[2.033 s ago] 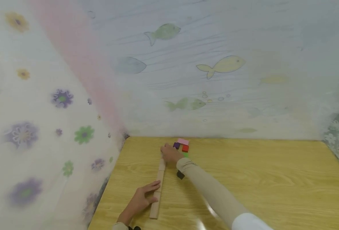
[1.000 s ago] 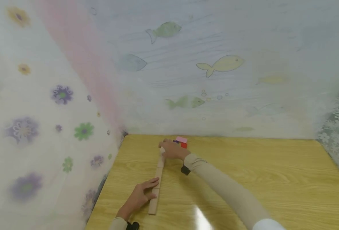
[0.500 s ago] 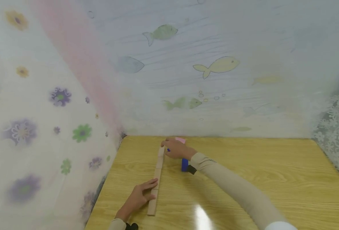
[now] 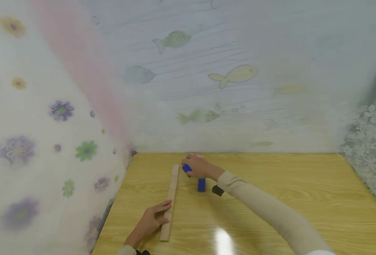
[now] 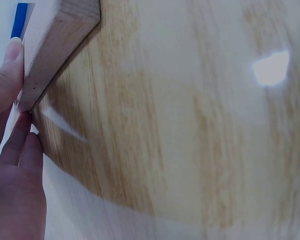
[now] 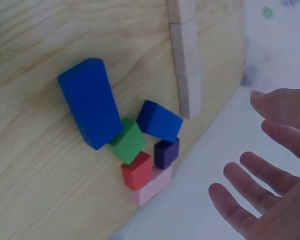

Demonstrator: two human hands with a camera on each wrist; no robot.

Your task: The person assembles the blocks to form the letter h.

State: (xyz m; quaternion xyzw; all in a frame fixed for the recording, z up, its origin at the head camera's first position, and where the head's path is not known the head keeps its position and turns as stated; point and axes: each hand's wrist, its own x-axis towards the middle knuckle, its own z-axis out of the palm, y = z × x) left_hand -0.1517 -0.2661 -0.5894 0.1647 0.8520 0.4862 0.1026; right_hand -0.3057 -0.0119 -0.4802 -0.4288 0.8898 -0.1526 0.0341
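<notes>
Wooden row [image 4: 171,193] on the worktop [image 4: 302,184], now uncovered at the far end.
Touched along the near half by the left hand's [image 4: 150,222] straight fingers; left unheld beyond by the right hand [image 4: 201,166], fingers released, now over the coloured blocks [image 6: 128,142].

Tabletop [image 4: 270,198]: yellowish wood grain, far corners rounded; bright glare patch [image 4: 223,241] toward the near side. Left wall [image 4: 34,60]: whitish, with purple flowers [image 4: 61,110], green flowers [image 4: 86,150] and orange flowers [image 4: 13,26]. Pink band [image 4: 79,71] slants down beside the pale back wall [image 4: 254,42]. On the latter: outlined yellow fish [image 4: 239,74], two green fish [image 4: 175,39], blue-grey fish [image 4: 139,74], small bubbles [image 4: 234,110]. Far right: white floral pattern [image 4: 372,114] over grey.
</notes>
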